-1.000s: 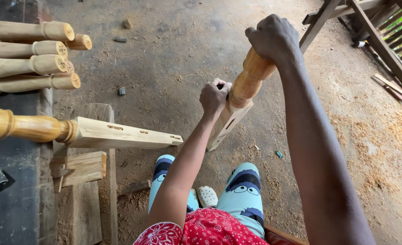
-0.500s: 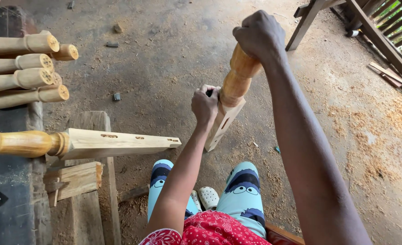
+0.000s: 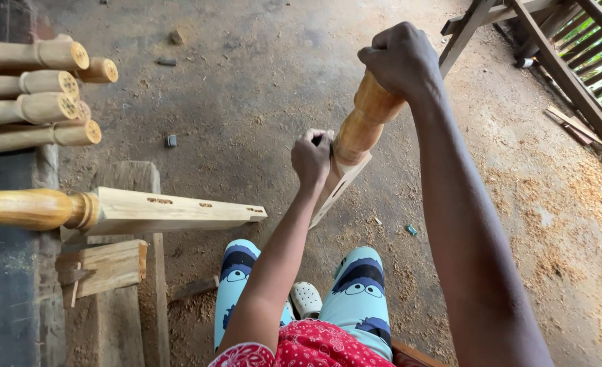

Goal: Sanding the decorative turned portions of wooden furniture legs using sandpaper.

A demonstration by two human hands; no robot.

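The right hand [image 3: 401, 60] had stayed clenched on the top of the turned wooden leg [image 3: 355, 143], held tilted over the floor [image 3: 246, 88], while the left hand [image 3: 312, 158] had slid up, fingers closed round its middle.

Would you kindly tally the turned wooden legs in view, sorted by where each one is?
Legs held in the hands: 1
Legs lying alone on the bench: 1
Legs in the stack at upper left: 5
Total: 7
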